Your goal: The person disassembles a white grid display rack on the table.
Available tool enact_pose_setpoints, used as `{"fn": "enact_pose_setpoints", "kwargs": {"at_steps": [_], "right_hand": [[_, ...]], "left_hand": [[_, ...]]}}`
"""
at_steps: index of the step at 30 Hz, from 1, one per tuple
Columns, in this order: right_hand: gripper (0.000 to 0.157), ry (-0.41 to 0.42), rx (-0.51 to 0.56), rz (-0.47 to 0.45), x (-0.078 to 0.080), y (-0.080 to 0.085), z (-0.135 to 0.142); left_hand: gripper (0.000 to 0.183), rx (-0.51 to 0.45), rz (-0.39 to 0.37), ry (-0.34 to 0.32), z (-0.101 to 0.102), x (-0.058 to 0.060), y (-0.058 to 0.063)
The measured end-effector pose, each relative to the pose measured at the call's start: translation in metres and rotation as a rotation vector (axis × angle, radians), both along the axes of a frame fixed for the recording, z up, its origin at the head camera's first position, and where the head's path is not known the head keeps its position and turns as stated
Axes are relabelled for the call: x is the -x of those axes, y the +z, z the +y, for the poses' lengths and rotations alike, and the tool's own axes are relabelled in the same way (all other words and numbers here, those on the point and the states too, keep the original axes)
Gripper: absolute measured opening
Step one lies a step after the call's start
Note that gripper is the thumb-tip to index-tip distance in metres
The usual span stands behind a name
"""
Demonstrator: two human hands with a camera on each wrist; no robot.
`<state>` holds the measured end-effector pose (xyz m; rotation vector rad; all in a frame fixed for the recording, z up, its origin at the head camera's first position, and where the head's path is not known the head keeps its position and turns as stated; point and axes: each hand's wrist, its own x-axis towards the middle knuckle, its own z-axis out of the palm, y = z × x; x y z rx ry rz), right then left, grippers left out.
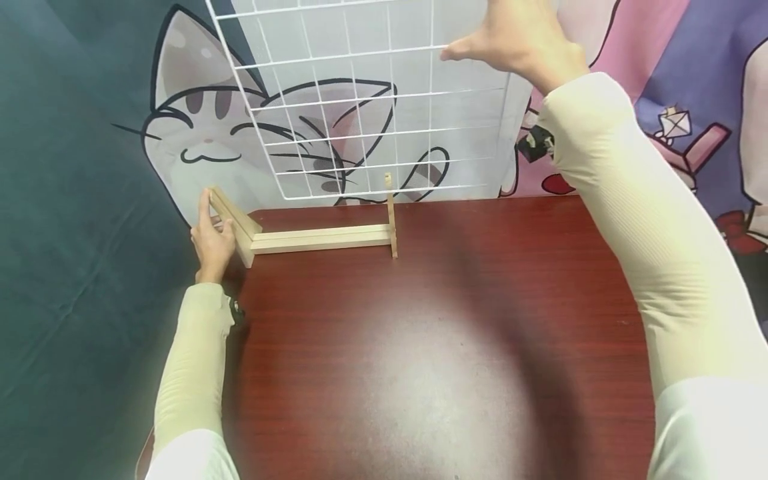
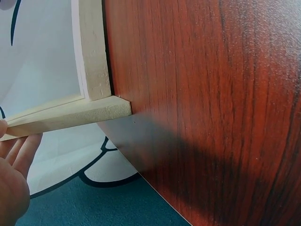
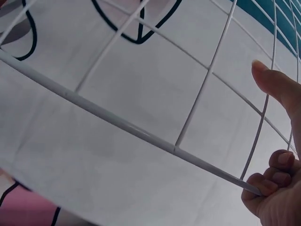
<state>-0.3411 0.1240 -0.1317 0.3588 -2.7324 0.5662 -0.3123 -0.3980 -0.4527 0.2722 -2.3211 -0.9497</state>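
My left hand [image 1: 213, 243] holds the left end piece [image 1: 231, 217] of a pale wooden stand [image 1: 321, 239], thumb on one side and fingers on the other in the left wrist view. The stand's crossbar joins this end piece to a shorter-looking right upright [image 1: 392, 223]. Above it hangs a white wire grid [image 1: 336, 195], tilted. My right hand [image 1: 522, 40] is at the grid's upper right. In the right wrist view its fingers curl round the thick edge rod [image 3: 120, 122], with the thumb raised near the wires. Whether the grid's lower wire touches the right upright, I cannot tell.
The stand rests near the back edge of a dark red wood-grain table [image 1: 360, 347]. Behind it hangs a cloth printed with a cartoon cat [image 1: 207, 143] and pink and purple shapes. Teal cloth [image 1: 78, 267] lies along the left side.
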Motion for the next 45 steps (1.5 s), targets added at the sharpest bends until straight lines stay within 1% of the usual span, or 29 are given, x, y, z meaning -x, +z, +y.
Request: {"fn": "enact_pose_setpoints", "kwargs": {"at_steps": [5, 8, 10, 14, 17, 20, 22, 27, 31, 37, 40, 42, 45], "right_hand": [[0.103, 0.028, 0.013, 0.008, -0.003, -0.004, 0.024], [0.107, 0.036, 0.024, 0.007, -0.004, -0.008, 0.038], [0.11, 0.05, 0.026, 0.019, -0.005, -0.012, 0.046], [0.119, 0.111, 0.018, 0.056, -0.005, -0.022, 0.063], [0.123, 0.122, -0.003, 0.06, -0.006, -0.029, 0.075], [0.125, 0.112, -0.031, 0.056, -0.009, -0.038, 0.088], [0.125, 0.101, -0.049, 0.038, -0.01, -0.045, 0.097], [0.124, 0.076, -0.073, -0.061, -0.013, -0.062, 0.116], [0.123, 0.083, -0.111, -0.125, -0.016, -0.076, 0.13], [0.129, 0.084, -0.16, -0.186, -0.022, -0.099, 0.151], [0.128, 0.08, -0.17, -0.212, -0.025, -0.112, 0.159], [0.129, 0.078, -0.173, -0.245, -0.028, -0.12, 0.165], [0.127, 0.084, -0.194, -0.253, -0.033, -0.131, 0.171]], "left_hand": [[0.074, 0.006, -0.005, 0.0, -0.001, -0.001, 0.001], [0.075, 0.002, -0.018, 0.004, -0.002, -0.003, 0.001], [0.075, 0.0, -0.021, 0.009, -0.003, -0.004, 0.001], [0.074, 0.004, -0.016, 0.015, -0.004, -0.006, 0.001], [0.075, 0.013, 0.0, 0.019, -0.005, -0.005, 0.002], [0.075, 0.023, 0.014, 0.022, -0.006, -0.005, 0.002], [0.075, 0.024, 0.013, 0.024, -0.007, -0.005, 0.002], [0.076, 0.009, -0.007, 0.031, -0.008, -0.007, 0.004], [0.076, 0.005, -0.006, 0.041, -0.009, -0.009, 0.006], [0.073, 0.017, 0.01, 0.042, -0.012, -0.01, 0.005], [0.074, 0.017, 0.011, 0.04, -0.013, -0.01, 0.006], [0.074, 0.018, 0.01, 0.041, -0.013, -0.01, 0.006], [0.074, 0.016, 0.008, 0.034, -0.013, -0.01, 0.008]]}}
